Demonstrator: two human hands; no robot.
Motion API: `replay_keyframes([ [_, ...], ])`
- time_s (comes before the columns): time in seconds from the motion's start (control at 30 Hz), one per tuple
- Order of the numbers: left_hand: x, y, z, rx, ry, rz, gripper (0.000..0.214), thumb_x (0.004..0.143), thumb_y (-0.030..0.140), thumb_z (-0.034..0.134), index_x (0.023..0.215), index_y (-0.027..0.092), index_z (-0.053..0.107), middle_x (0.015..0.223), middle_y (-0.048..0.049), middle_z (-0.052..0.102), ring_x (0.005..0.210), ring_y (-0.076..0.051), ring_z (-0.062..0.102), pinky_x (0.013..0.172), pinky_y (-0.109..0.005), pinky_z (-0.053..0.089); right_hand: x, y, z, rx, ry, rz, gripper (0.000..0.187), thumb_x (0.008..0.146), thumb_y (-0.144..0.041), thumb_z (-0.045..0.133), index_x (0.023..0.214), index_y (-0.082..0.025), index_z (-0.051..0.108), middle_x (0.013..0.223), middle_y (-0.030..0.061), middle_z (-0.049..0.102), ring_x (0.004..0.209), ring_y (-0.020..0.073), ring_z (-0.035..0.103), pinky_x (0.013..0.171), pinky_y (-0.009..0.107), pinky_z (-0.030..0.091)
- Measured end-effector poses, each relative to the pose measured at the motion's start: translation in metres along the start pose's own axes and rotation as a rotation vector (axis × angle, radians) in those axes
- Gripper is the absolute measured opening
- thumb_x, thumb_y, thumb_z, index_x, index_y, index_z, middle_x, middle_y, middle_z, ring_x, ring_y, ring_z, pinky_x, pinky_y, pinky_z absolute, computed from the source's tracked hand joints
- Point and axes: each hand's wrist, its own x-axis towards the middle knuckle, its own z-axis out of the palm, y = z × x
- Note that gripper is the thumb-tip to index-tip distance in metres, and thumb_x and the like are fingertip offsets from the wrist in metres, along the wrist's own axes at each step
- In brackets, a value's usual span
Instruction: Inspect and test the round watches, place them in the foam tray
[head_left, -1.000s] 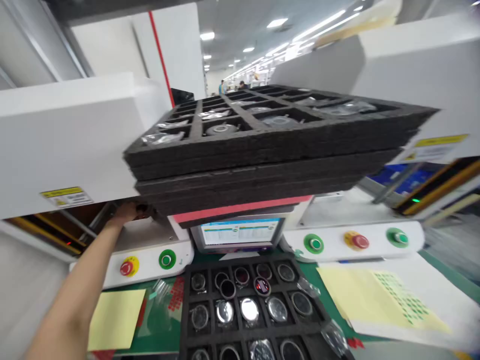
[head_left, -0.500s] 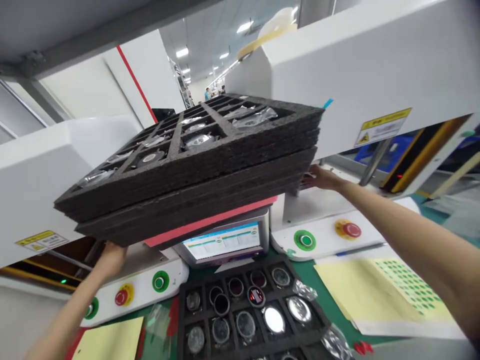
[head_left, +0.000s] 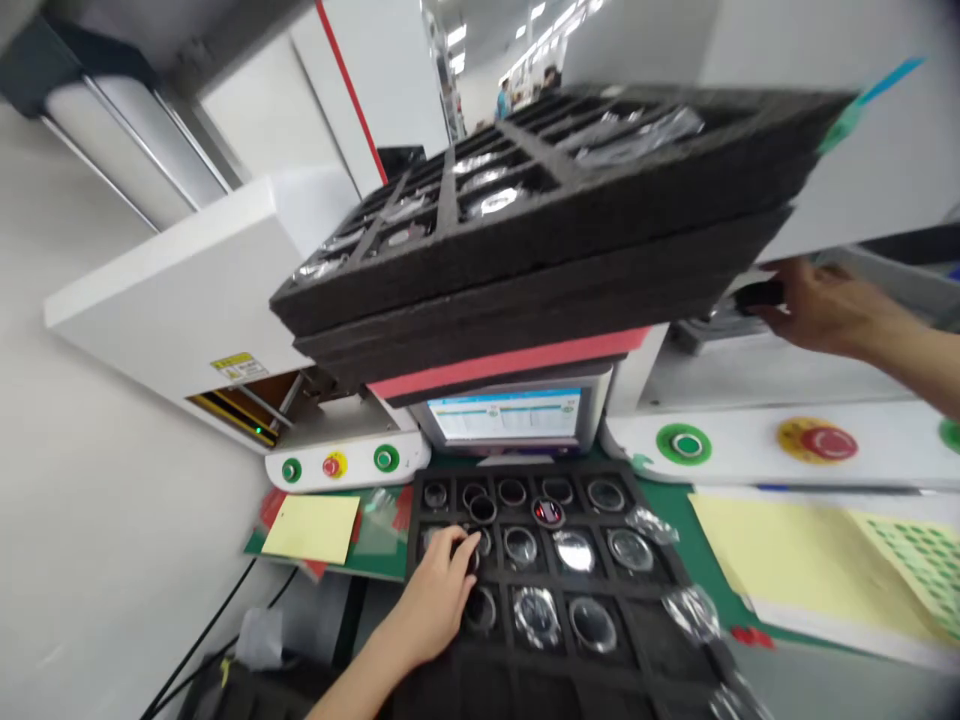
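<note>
Watch face (head_left: pixel 472 561), round and dark, sits right at the fingertips of the left hand (head_left: pixel 433 600), over a pocket of a black foam tray (head_left: pixel 664 645). The thumb and pointing finger bend around its edge, but one cannot tell if they pinch it or only touch it. The right hand (head_left: pixel 821 308) is well apart, up and to the right, inside a white machine. Its thumb and fingers pinch a dark round piece (head_left: pixel 759 294), which sticks out to the left of the fingertips.

Just past the left fingers lies a black ring (head_left: pixel 482 509). To the right of them are more round watch faces in their pockets, and one is shiny and bright (head_left: pixel 574 551). Up and to the right of the left fingers, a small round screen (head_left: pixel 548 513) glows red. Farther right is crinkly clear wrap (head_left: pixel 690 608).

Beyond the left fingers stands a monitor (head_left: pixel 510 416), and above that is a thick stack of foam trays (head_left: pixel 540 262), to the left of the right fingers. A green button (head_left: pixel 685 444) is below and left of the right fingers, and a red button (head_left: pixel 828 442) is below them. Yellow paper (head_left: pixel 313 528) lies to the left of the left fingers.
</note>
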Motion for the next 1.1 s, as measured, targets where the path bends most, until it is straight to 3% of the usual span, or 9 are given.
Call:
replay_keyframes([
  [0.07, 0.005, 0.005, 0.008, -0.032, -0.035, 0.0, 0.051, 0.086, 0.007, 0.049, 0.136, 0.018, 0.046, 0.126, -0.0159, 0.055, 0.122, -0.028, 0.056, 0.104, -0.049, 0.049, -0.051, -0.013, -0.004, 0.04, -0.092, -0.132, 0.031, 0.099, -0.034, 0.047, 0.115, -0.011, 0.061, 0.123, 0.0116, 0.06, 0.108, 0.0214, 0.06, 0.094, 0.045, 0.047],
  [0.17, 0.009, 0.005, 0.017, -0.079, -0.064, -0.002, 0.047, 0.084, 0.009, 0.056, 0.13, 0.02, 0.053, 0.121, -0.0134, 0.058, 0.117, -0.028, 0.058, 0.102, -0.05, 0.05, -0.153, -0.051, 0.002, 0.162, -0.36, -0.434, 0.015, 0.089, -0.024, 0.057, 0.099, -0.017, 0.066, 0.105, 0.0125, 0.068, 0.096, 0.0233, 0.064, 0.09, 0.044, 0.052],
  [0.27, 0.021, 0.004, 0.013, -0.079, -0.054, -0.023, 0.048, 0.078, 0.017, 0.069, 0.124, 0.02, 0.057, 0.122, -0.0116, 0.058, 0.117, -0.027, 0.057, 0.104, -0.046, 0.048, -0.244, -0.095, 0.021, 0.296, -0.562, -0.667, 0.021, 0.084, -0.019, 0.056, 0.102, -0.021, 0.066, 0.112, 0.0103, 0.068, 0.106, 0.0273, 0.063, 0.096, 0.048, 0.051],
  [0.37, 0.042, 0.006, 0.005, -0.021, -0.001, -0.146, 0.045, 0.081, 0.028, 0.07, 0.123, 0.016, 0.058, 0.127, -0.0138, 0.055, 0.122, -0.028, 0.053, 0.106, -0.046, 0.046, -0.287, -0.125, 0.035, 0.379, -0.68, -0.763, 0.028, 0.085, -0.018, 0.055, 0.111, -0.02, 0.063, 0.115, 0.0095, 0.067, 0.108, 0.0259, 0.062, 0.098, 0.046, 0.051],
  [0.5, 0.069, 0.006, 0.006, 0.046, -0.006, -0.322, 0.038, 0.089, 0.037, 0.063, 0.119, 0.014, 0.059, 0.123, -0.0121, 0.06, 0.113, -0.026, 0.059, 0.096, -0.048, 0.05, -0.278, -0.133, 0.047, 0.378, -0.754, -0.698, 0.03, 0.086, -0.03, 0.065, 0.112, -0.016, 0.061, 0.111, 0.0099, 0.066, 0.102, 0.0228, 0.063, 0.089, 0.041, 0.054],
  [0.63, 0.081, 0.004, 0.009, 0.065, -0.07, -0.398, 0.032, 0.092, 0.038, 0.06, 0.115, 0.015, 0.061, 0.117, -0.0092, 0.064, 0.104, -0.022, 0.063, 0.091, -0.045, 0.053, -0.252, -0.14, 0.064, 0.309, -0.728, -0.528, 0.041, 0.093, -0.04, 0.062, 0.125, -0.017, 0.055, 0.127, 0.0111, 0.057, 0.114, 0.0252, 0.057, 0.096, 0.048, 0.049],
  [0.93, 0.08, 0.01, 0.003, 0.087, -0.125, -0.374, 0.03, 0.091, 0.035, 0.062, 0.113, 0.014, 0.062, 0.117, -0.0091, 0.064, 0.104, -0.022, 0.063, 0.089, -0.043, 0.054, -0.244, -0.158, 0.086, 0.269, -0.814, -0.397, 0.037, 0.094, -0.038, 0.061, 0.125, -0.017, 0.056, 0.12, 0.0091, 0.06, 0.108, 0.0231, 0.06, 0.093, 0.046, 0.051],
  [1.03, 0.068, 0.001, -0.013, 0.078, -0.047, -0.336, 0.029, 0.091, 0.034, 0.062, 0.112, 0.014, 0.063, 0.117, -0.0089, 0.064, 0.106, -0.022, 0.063, 0.091, -0.044, 0.053, -0.244, -0.155, 0.087, 0.256, -0.832, -0.375, 0.037, 0.094, -0.038, 0.061, 0.124, -0.017, 0.056, 0.117, 0.0086, 0.061, 0.105, 0.0224, 0.061, 0.092, 0.045, 0.052],
  [1.1, 0.059, -0.02, -0.038, 0.077, 0.049, -0.335, 0.03, 0.092, 0.033, 0.061, 0.115, 0.015, 0.061, 0.119, -0.0092, 0.063, 0.11, -0.023, 0.061, 0.094, -0.046, 0.052, -0.245, -0.152, 0.089, 0.247, -0.841, -0.361, 0.038, 0.094, -0.039, 0.061, 0.124, -0.016, 0.056, 0.115, 0.0083, 0.062, 0.103, 0.0219, 0.062, 0.091, 0.044, 0.052],
])
